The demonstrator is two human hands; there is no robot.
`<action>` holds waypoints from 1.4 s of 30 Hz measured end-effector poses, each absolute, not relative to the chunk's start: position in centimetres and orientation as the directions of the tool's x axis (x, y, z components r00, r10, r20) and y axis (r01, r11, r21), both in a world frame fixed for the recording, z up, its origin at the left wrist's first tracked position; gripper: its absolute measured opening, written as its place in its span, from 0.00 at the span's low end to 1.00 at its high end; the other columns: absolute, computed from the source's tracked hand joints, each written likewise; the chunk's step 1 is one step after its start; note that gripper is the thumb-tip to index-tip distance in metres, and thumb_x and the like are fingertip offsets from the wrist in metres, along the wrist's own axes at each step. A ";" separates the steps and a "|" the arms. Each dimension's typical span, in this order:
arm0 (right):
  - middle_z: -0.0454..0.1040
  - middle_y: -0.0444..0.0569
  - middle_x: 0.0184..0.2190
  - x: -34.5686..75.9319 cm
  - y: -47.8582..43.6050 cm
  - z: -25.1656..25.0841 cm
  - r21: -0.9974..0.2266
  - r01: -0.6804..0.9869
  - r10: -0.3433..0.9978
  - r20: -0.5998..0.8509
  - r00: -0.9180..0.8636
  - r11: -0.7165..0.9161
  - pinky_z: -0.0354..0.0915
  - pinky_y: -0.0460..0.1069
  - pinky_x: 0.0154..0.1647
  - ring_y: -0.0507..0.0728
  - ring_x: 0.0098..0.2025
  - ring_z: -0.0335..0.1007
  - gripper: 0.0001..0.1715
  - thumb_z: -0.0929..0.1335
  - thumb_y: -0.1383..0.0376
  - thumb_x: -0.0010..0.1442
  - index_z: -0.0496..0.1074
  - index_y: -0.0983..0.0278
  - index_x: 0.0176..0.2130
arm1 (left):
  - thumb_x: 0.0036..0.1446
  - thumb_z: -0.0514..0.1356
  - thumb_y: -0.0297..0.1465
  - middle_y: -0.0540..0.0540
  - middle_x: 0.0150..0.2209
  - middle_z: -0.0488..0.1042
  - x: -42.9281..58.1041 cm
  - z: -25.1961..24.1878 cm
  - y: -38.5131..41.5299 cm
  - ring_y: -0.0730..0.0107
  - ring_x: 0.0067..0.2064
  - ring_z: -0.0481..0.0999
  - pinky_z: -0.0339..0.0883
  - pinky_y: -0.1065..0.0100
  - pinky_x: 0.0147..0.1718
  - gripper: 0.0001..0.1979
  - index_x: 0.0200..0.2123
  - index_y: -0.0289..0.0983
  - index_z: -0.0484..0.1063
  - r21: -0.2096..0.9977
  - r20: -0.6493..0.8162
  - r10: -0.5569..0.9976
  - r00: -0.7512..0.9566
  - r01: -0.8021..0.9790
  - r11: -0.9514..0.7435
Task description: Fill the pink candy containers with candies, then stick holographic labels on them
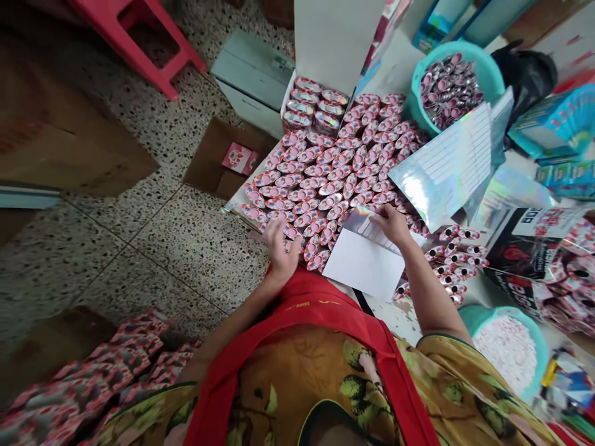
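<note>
Several small pink-and-silver boat-shaped packets lie in tight rows on a tabletop. My left hand rests on the nearest row at the table's near edge, fingers slightly blurred and curled over the packets. My right hand presses down on a white card with a shiny lined top edge, fingers closed on that edge. An open white box at the far end of the rows holds more packets.
A teal basin of silver packets stands far right, with holographic sheets leaning by it. Another teal basin of white pieces sits near right. On the speckled floor are a cardboard box, a red stool and packet piles.
</note>
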State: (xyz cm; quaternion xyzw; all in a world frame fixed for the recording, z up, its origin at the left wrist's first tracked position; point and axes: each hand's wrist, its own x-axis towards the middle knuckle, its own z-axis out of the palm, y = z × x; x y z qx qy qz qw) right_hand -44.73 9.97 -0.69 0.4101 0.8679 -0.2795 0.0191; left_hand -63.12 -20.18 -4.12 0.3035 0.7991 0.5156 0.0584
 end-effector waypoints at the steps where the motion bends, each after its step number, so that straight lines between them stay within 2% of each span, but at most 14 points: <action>1: 0.76 0.50 0.34 -44.8 9.9 -0.2 -0.515 0.696 0.679 -0.266 -0.684 0.500 0.61 0.51 0.39 0.58 0.36 0.69 0.18 0.67 0.51 0.61 0.73 0.63 0.41 | 0.67 0.57 0.42 0.39 0.63 0.67 -63.2 -3.0 -17.7 0.50 0.70 0.59 0.45 0.50 0.72 0.24 0.64 0.45 0.66 0.834 0.242 0.663 -0.708 0.501 0.231; 4: 0.77 0.50 0.32 -45.2 10.0 1.0 -0.581 0.606 0.599 -0.238 -0.765 0.543 0.58 0.50 0.37 0.58 0.35 0.69 0.19 0.65 0.51 0.62 0.75 0.63 0.36 | 0.69 0.55 0.39 0.40 0.59 0.73 -62.8 -0.2 -9.4 0.51 0.67 0.63 0.50 0.48 0.68 0.18 0.59 0.45 0.74 0.704 0.264 0.886 -0.382 0.704 0.094; 8: 0.74 0.49 0.29 -46.4 10.4 2.0 -0.602 0.554 0.538 -0.232 -0.810 0.575 0.56 0.50 0.34 0.56 0.32 0.66 0.21 0.62 0.51 0.63 0.73 0.63 0.31 | 0.72 0.49 0.30 0.40 0.56 0.76 -61.8 1.1 -2.5 0.52 0.61 0.69 0.60 0.47 0.60 0.18 0.57 0.40 0.74 0.361 0.199 0.976 -0.092 0.932 0.014; 12: 0.70 0.48 0.24 -47.1 11.0 2.3 -0.592 0.568 0.525 -0.268 -0.808 0.571 0.51 0.50 0.31 0.55 0.28 0.60 0.21 0.62 0.51 0.60 0.68 0.62 0.25 | 0.73 0.46 0.28 0.36 0.53 0.78 -61.2 0.6 -2.3 0.53 0.58 0.73 0.65 0.51 0.54 0.20 0.59 0.33 0.73 0.179 0.177 0.984 -0.006 0.983 -0.026; 17: 0.66 0.46 0.22 -47.6 11.6 1.9 -0.674 0.569 0.515 -0.314 -0.798 0.471 0.52 0.49 0.31 0.53 0.28 0.58 0.24 0.62 0.47 0.57 0.63 0.62 0.23 | 0.74 0.45 0.29 0.38 0.60 0.75 -61.5 -0.6 -3.6 0.55 0.58 0.74 0.65 0.52 0.51 0.21 0.60 0.34 0.72 0.115 0.238 0.971 0.027 0.992 -0.056; 22: 0.64 0.45 0.22 -48.3 11.9 1.8 -0.688 0.583 0.516 -0.342 -0.785 0.431 0.53 0.50 0.31 0.53 0.28 0.57 0.24 0.63 0.46 0.55 0.65 0.62 0.24 | 0.74 0.49 0.35 0.42 0.59 0.76 -62.5 -2.0 -3.4 0.58 0.55 0.75 0.64 0.54 0.51 0.18 0.52 0.38 0.77 0.233 0.331 0.943 -0.025 0.971 -0.056; 27: 0.62 0.43 0.21 -49.3 12.5 1.6 -0.670 0.566 0.501 -0.321 -0.804 0.480 0.52 0.49 0.31 0.53 0.28 0.57 0.23 0.62 0.48 0.58 0.63 0.62 0.23 | 0.73 0.51 0.32 0.43 0.42 0.81 -63.4 -1.9 -3.7 0.62 0.47 0.75 0.63 0.60 0.49 0.15 0.40 0.37 0.78 0.453 0.349 0.935 -0.053 0.883 -0.119; 29: 0.64 0.44 0.22 -49.5 12.9 1.3 -0.632 0.589 0.526 -0.317 -0.789 0.504 0.53 0.49 0.32 0.53 0.28 0.59 0.22 0.62 0.50 0.60 0.65 0.63 0.24 | 0.71 0.54 0.32 0.44 0.37 0.80 -63.8 -1.2 -4.5 0.63 0.43 0.75 0.63 0.61 0.48 0.13 0.37 0.37 0.77 0.587 0.351 0.924 -0.153 0.805 -0.089; 31: 0.70 0.47 0.25 -49.7 13.4 1.1 -0.541 0.653 0.584 -0.325 -0.744 0.530 0.55 0.50 0.34 0.55 0.30 0.63 0.19 0.63 0.54 0.62 0.71 0.64 0.28 | 0.67 0.58 0.32 0.45 0.36 0.80 -64.5 -0.2 -5.4 0.65 0.41 0.75 0.65 0.63 0.46 0.09 0.34 0.38 0.76 0.764 0.309 0.876 -0.369 0.645 0.002; 33: 0.76 0.53 0.32 -49.9 13.7 0.9 -0.406 0.712 0.657 -0.293 -0.695 0.573 0.59 0.52 0.37 0.59 0.36 0.68 0.17 0.63 0.57 0.63 0.76 0.65 0.34 | 0.63 0.62 0.30 0.48 0.34 0.79 -65.6 0.6 -6.3 0.68 0.37 0.75 0.66 0.66 0.41 0.05 0.33 0.38 0.75 0.925 0.164 0.782 -0.602 0.369 0.090; 36: 0.76 0.61 0.48 -50.9 13.3 1.1 -0.315 0.708 0.727 -0.075 -0.683 0.632 0.63 0.58 0.48 0.67 0.50 0.69 0.20 0.64 0.57 0.65 0.80 0.64 0.45 | 0.57 0.65 0.29 0.52 0.27 0.74 -67.4 1.4 -7.1 0.74 0.29 0.71 0.62 0.71 0.31 0.04 0.30 0.37 0.73 0.992 -0.119 0.647 -0.753 -0.056 0.117; 38: 0.74 0.61 0.52 -52.2 12.6 1.6 -0.471 0.622 0.718 0.036 -0.695 0.625 0.64 0.59 0.52 0.66 0.53 0.68 0.25 0.63 0.52 0.67 0.78 0.64 0.51 | 0.54 0.66 0.29 0.53 0.25 0.72 -68.6 1.7 -7.1 0.77 0.26 0.68 0.60 0.73 0.28 0.05 0.29 0.36 0.73 0.974 -0.220 0.601 -0.769 -0.212 0.085; 39: 0.75 0.60 0.51 -53.1 12.1 2.0 -0.593 0.559 0.705 0.022 -0.709 0.580 0.65 0.58 0.52 0.65 0.51 0.69 0.28 0.62 0.49 0.67 0.78 0.63 0.52 | 0.52 0.67 0.29 0.53 0.24 0.72 -69.1 1.9 -7.0 0.77 0.26 0.68 0.60 0.73 0.28 0.05 0.29 0.36 0.73 0.965 -0.241 0.585 -0.774 -0.254 0.062; 42: 0.78 0.54 0.46 -56.3 10.6 2.7 -0.869 0.411 0.575 -0.194 -0.795 0.275 0.68 0.54 0.43 0.60 0.42 0.72 0.37 0.60 0.39 0.66 0.76 0.62 0.53 | 0.50 0.68 0.30 0.52 0.24 0.73 -70.6 1.9 -6.7 0.78 0.26 0.69 0.61 0.74 0.28 0.06 0.28 0.35 0.74 0.951 -0.254 0.553 -0.794 -0.308 -0.005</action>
